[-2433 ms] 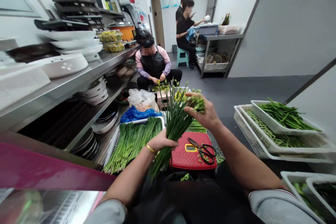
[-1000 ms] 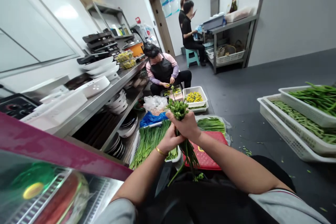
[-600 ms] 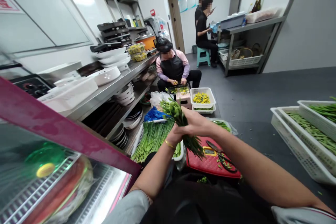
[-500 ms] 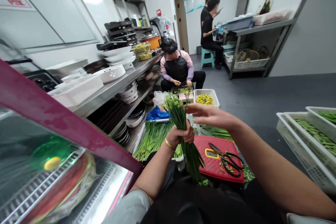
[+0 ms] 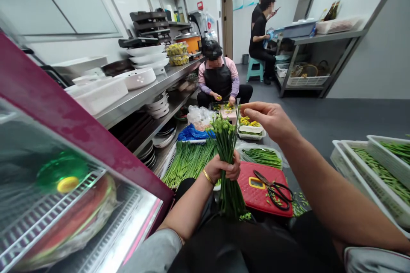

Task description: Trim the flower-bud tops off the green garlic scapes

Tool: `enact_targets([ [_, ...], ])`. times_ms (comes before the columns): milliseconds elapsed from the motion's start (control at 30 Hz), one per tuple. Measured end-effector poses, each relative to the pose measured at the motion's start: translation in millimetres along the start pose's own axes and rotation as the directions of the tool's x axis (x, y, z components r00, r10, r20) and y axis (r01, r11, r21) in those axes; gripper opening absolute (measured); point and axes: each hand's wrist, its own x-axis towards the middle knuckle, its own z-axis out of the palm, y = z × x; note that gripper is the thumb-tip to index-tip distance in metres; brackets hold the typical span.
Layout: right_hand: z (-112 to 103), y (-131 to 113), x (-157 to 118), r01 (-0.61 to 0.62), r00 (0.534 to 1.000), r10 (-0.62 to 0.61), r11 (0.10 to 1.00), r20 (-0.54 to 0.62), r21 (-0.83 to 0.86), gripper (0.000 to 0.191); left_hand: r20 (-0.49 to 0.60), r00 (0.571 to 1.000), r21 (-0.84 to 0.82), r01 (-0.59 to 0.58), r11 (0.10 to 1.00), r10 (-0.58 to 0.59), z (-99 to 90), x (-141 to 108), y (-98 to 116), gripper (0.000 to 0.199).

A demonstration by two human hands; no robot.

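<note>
My left hand point(image 5: 226, 167), with a gold bracelet at the wrist, is closed round an upright bunch of flowering garlic chives point(image 5: 226, 138). Pale green buds top the bunch, and its long dark stems hang below my fist. To the right and above, my right hand point(image 5: 272, 121) has thumb and forefinger pinched at the tip of a single chive stem point(image 5: 238, 117) that stands higher than the others. Black-handled scissors point(image 5: 275, 190) lie on a red quilted box lid point(image 5: 246, 168), with green trimmings scattered about them.
A basket of chives point(image 5: 188, 162) sits left of the bunch, and more chives point(image 5: 262, 156) lie behind the red lid. White crates point(image 5: 355, 175) stand right. A pink-framed glass case point(image 5: 134, 166) borders the left. A seated co-worker point(image 5: 221, 76) handles yellow flowers ahead.
My right hand has risen from beside the bunch, its fingers now pinched at one stem's tip. The bunch stands more upright in my left hand. The view has shifted slightly.
</note>
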Motion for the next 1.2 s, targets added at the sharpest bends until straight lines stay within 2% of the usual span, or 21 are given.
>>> enact_targets([
  [100, -2.0, -7.0, -3.1, -0.009, 0.997, 0.013, 0.999, 0.078, -0.050, 0.033, -0.009, 1.000, 0.004, 0.029, 1.000, -0.029, -1.6, -1.1, -2.7, 0.036],
  [167, 1.3, -10.7, -4.3, 0.017, 0.998, -0.012, 0.997, 0.069, -0.074, 0.030, -0.020, 0.999, 0.021, 0.046, 0.999, -0.046, -3.5, -0.3, -4.9, 0.037],
  [267, 6.9, -10.8, -3.2, 0.079, 0.995, -0.082, 0.995, -0.051, -0.068, 0.024, -0.080, 0.997, 0.052, 0.022, 0.998, -0.017, -8.9, 2.2, -6.3, 0.044],
  [333, 8.0, -8.9, -2.7, 0.106, 0.981, -0.104, 0.994, -0.166, 0.003, 0.022, -0.154, 0.986, 0.069, -0.049, 0.996, 0.059, -15.3, 4.3, -5.8, 0.049],
  [433, 4.2, -13.6, -7.5, 0.144, 0.946, -0.100, 0.982, -0.309, 0.123, 0.020, -0.260, 0.946, 0.092, -0.173, 0.981, 0.191, -31.1, 8.2, -3.9, 0.052],
  [500, -1.9, -27.5, -15.8, 0.225, 0.911, -0.160, 0.965, -0.381, 0.132, 0.016, -0.341, 0.910, 0.115, -0.210, 0.971, 0.237, -46.0, 11.1, -1.4, 0.050],
  [600, -12.9, -59.0, -30.7, 0.407, 0.813, -0.340, 0.912, -0.472, 0.044, 0.011, -0.463, 0.852, 0.164, -0.187, 0.969, 0.243, -70.2, 15.4, 6.0, 0.048],
  [633, -15.3, -67.7, -34.2, 0.437, 0.795, -0.379, 0.899, -0.473, 0.014, 0.011, -0.478, 0.845, 0.182, -0.173, 0.968, 0.240, -76.6, 17.0, 9.5, 0.048],
  [667, -16.2, -73.0, -36.3, 0.433, 0.809, -0.390, 0.901, -0.441, -0.002, 0.010, -0.474, 0.847, 0.201, -0.160, 0.966, 0.239, -81.3, 18.7, 13.3, 0.048],
  [700, -15.2, -73.9, -37.0, 0.383, 0.859, -0.360, 0.924, -0.364, -0.009, 0.008, -0.453, 0.860, 0.221, -0.148, 0.964, 0.235, -83.7, 20.8, 17.3, 0.049],
  [767, -7.6, -61.7, -34.0, 0.184, 0.974, -0.187, 0.982, -0.129, -0.032, 0.012, -0.370, 0.907, 0.258, -0.109, 0.960, 0.202, -80.9, 25.6, 24.5, 0.049],
  [800, -1.7, -49.8, -30.7, 0.069, 0.997, -0.071, 0.996, -0.025, -0.047, 0.017, -0.322, 0.929, 0.270, -0.092, 0.958, 0.180, -76.1, 28.2, 27.1, 0.049],
  [867, 11.6, -21.4, -22.5, -0.124, 0.990, 0.126, 0.992, 0.064, -0.037, 0.028, -0.233, 0.963, 0.267, -0.072, 0.961, 0.137, -62.7, 32.9, 29.2, 0.049],
  [967, 26.5, 10.9, -11.7, -0.247, 0.968, 0.243, 0.966, 0.056, 0.082, 0.036, -0.142, 0.985, 0.241, -0.066, 0.968, 0.102, -43.3, 36.5, 24.8, 0.050],
  [1067, 32.5, 17.5, -7.7, -0.271, 0.962, 0.265, 0.956, 0.070, 0.115, 0.038, -0.106, 0.991, 0.280, -0.049, 0.959, 0.081, -34.0, 36.0, 17.6, 0.051],
  [1200, 33.2, 8.8, -5.9, -0.218, 0.975, 0.213, 0.973, 0.064, 0.076, 0.039, -0.095, 0.994, 0.342, -0.024, 0.939, 0.060, -32.3, 34.9, 14.6, 0.052],
])
